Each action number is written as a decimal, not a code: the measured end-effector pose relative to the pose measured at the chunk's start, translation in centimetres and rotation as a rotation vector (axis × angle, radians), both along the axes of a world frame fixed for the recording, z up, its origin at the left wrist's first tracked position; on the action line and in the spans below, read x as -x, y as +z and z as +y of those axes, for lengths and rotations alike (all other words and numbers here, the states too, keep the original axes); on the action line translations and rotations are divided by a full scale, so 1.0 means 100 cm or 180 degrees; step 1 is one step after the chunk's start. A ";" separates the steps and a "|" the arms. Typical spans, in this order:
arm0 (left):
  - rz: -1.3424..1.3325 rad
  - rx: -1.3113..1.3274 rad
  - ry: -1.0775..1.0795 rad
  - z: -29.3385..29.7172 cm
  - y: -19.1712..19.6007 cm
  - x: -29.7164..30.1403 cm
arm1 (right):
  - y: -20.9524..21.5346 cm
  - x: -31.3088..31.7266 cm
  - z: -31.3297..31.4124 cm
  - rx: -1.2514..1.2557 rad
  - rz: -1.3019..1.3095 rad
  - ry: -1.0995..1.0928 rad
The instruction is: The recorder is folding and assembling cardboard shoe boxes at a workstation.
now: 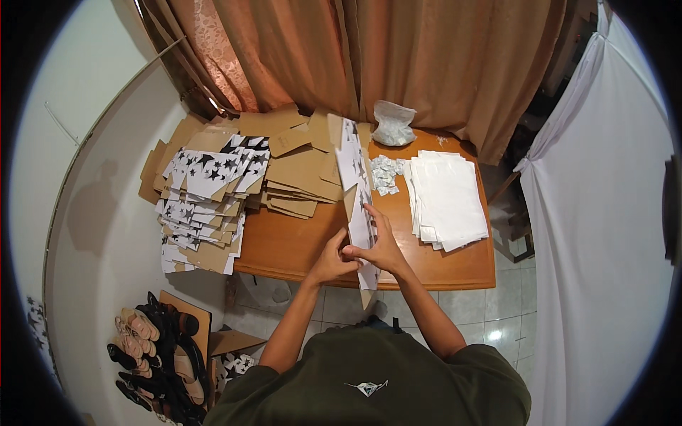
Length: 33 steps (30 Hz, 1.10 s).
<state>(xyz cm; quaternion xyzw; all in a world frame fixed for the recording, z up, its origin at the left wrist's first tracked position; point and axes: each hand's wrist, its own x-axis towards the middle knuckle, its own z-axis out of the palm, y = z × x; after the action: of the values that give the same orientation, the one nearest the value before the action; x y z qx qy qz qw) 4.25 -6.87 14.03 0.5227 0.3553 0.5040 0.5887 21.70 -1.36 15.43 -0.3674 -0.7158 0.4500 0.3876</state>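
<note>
A long piece of folded cardboard [357, 202], brown on one side and white with black stars on the other, stands nearly on edge in front of me, over the table's near edge. My right hand [380, 248] grips it from the right, fingers spread along the printed face and thumb pointing left across it. My left hand [334, 261] closes on its lower left side, partly hidden by the board. To the left lies a tall, uneven pile of star-printed cardboard pieces [206, 174]. Behind and beside it are stacked plain brown cardboard pieces [302, 170].
On the wooden table [455, 266], a stack of white sheets [451, 199] lies at right, beside small white packets [386, 174] and a clear plastic bag [393, 124]. Shoes [160, 348] crowd the lower left. Brown curtains [426, 64] hang behind; a white cloth [582, 213] hangs at right.
</note>
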 end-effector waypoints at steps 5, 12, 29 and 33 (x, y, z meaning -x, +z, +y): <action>-0.0066 -0.0160 0.0029 0.027 -0.002 -0.009 | -0.020 -0.008 0.033 0.0327 0.0326 0.0201; -0.0778 0.0569 0.0471 0.053 -0.001 -0.029 | -0.016 -0.021 0.055 0.0689 0.0558 0.0763; -0.0592 0.0583 0.1716 0.086 -0.027 0.005 | -0.014 -0.022 0.064 0.0829 0.0508 0.0326; 0.1887 0.0459 0.1794 0.074 0.007 0.040 | 0.006 -0.033 0.071 0.0229 0.0346 -0.0585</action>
<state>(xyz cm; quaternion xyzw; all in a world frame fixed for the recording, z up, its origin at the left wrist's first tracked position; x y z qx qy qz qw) 0.26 0.53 14.70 0.4849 0.6730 0.4470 0.3349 25.01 5.70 16.07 -0.4201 -0.6403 0.4573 0.4521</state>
